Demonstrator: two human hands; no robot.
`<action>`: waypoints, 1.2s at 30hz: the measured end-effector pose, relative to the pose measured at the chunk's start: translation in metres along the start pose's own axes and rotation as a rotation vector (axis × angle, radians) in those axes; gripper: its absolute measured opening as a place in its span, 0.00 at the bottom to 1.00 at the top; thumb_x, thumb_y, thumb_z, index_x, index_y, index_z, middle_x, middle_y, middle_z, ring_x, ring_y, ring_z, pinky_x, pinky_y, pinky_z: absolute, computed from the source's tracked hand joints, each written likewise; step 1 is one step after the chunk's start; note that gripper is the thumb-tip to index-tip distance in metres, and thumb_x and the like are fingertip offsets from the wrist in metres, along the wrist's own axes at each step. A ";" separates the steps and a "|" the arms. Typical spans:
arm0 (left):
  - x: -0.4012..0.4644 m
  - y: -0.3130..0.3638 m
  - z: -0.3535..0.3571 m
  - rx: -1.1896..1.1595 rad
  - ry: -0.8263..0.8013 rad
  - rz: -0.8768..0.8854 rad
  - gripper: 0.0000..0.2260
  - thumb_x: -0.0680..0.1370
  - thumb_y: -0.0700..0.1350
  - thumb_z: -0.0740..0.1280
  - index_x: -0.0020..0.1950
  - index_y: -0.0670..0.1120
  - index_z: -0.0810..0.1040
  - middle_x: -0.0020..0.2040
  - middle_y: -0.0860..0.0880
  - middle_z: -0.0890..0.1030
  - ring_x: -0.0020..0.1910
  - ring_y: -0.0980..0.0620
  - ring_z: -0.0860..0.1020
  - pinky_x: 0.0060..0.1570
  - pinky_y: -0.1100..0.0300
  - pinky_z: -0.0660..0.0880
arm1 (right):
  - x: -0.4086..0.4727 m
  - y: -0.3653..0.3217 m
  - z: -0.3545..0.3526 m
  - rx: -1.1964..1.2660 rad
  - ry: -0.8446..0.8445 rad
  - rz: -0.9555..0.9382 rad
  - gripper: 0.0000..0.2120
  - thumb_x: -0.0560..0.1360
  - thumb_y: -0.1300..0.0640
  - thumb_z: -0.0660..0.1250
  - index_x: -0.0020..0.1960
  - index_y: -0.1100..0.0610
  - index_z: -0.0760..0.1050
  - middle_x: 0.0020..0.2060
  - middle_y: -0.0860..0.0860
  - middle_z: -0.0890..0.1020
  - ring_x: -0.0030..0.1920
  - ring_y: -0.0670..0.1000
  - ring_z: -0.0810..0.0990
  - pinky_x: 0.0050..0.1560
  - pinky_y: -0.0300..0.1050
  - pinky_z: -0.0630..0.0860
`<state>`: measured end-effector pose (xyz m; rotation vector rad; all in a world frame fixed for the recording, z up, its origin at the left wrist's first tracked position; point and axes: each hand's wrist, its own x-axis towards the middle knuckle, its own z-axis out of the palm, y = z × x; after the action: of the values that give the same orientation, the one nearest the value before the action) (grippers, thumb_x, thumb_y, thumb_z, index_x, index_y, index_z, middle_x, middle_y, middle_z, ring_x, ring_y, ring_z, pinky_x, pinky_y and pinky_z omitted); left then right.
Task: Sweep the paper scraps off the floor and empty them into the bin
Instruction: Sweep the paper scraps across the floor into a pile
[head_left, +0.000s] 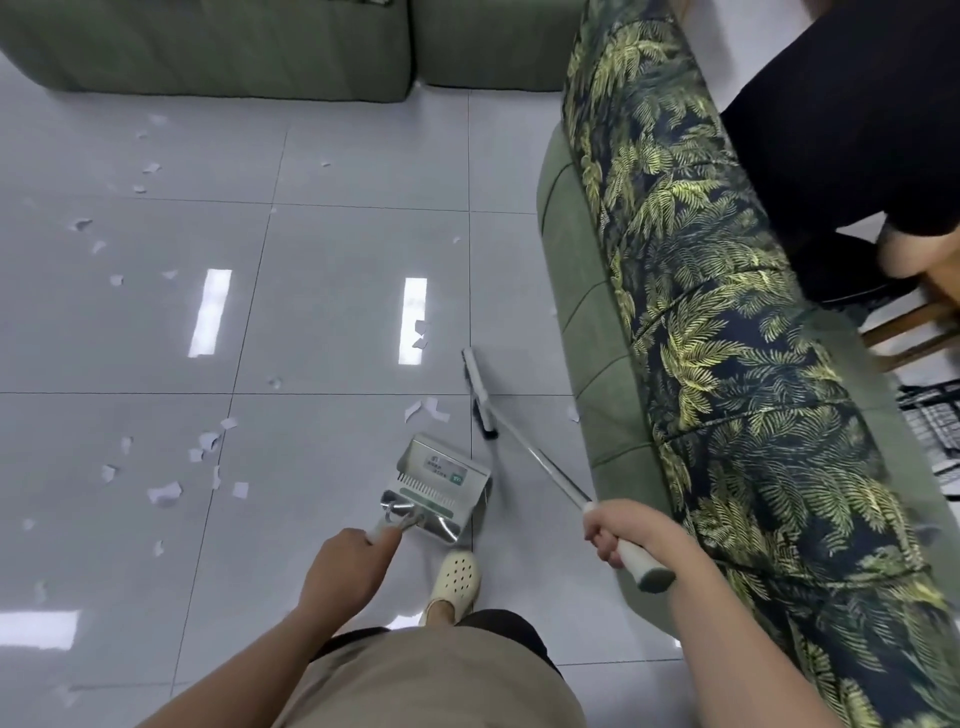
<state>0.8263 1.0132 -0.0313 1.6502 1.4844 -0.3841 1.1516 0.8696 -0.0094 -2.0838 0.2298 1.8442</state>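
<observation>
Gripped the broom (480, 395) handle with right hand (618, 535), dustpan (441, 480) handle with left hand (345, 564). Parked both on the floor (337, 260) by the sofa (597, 405); paper scraps (166, 491) scattered mostly off left.

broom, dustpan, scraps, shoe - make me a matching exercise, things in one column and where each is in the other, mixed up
Things
1. broom
2. dustpan
3. paper scraps
4. shoe

Places
A. scattered over the tiles, mostly to the left
B. handle gripped by the left hand
C. just behind the dustpan, near the body
D. handle gripped by the right hand, head beside the sofa

Pairs: 1-D, 2-B, 3-A, 4-C
</observation>
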 end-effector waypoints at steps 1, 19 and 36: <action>0.000 0.001 0.000 -0.020 0.010 -0.002 0.26 0.76 0.66 0.57 0.35 0.43 0.60 0.26 0.50 0.61 0.27 0.51 0.60 0.30 0.55 0.57 | -0.005 0.001 -0.002 -0.002 0.000 -0.022 0.06 0.72 0.69 0.60 0.41 0.60 0.66 0.25 0.53 0.66 0.20 0.46 0.63 0.21 0.34 0.63; -0.001 0.003 0.007 -0.113 0.037 -0.035 0.20 0.78 0.57 0.60 0.33 0.46 0.60 0.29 0.48 0.62 0.30 0.48 0.61 0.33 0.55 0.59 | 0.009 0.000 0.007 -0.123 0.261 -0.034 0.06 0.72 0.70 0.57 0.48 0.64 0.68 0.20 0.53 0.70 0.18 0.49 0.68 0.23 0.37 0.70; -0.002 0.003 0.013 -0.057 0.026 0.011 0.21 0.81 0.53 0.61 0.34 0.45 0.58 0.30 0.46 0.61 0.31 0.49 0.60 0.34 0.54 0.57 | 0.003 0.028 0.026 -0.029 0.273 -0.062 0.11 0.70 0.70 0.56 0.51 0.65 0.68 0.20 0.54 0.71 0.19 0.50 0.69 0.25 0.40 0.71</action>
<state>0.8325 1.0026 -0.0360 1.6229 1.4922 -0.3122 1.1179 0.8537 -0.0189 -2.3326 0.2038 1.5336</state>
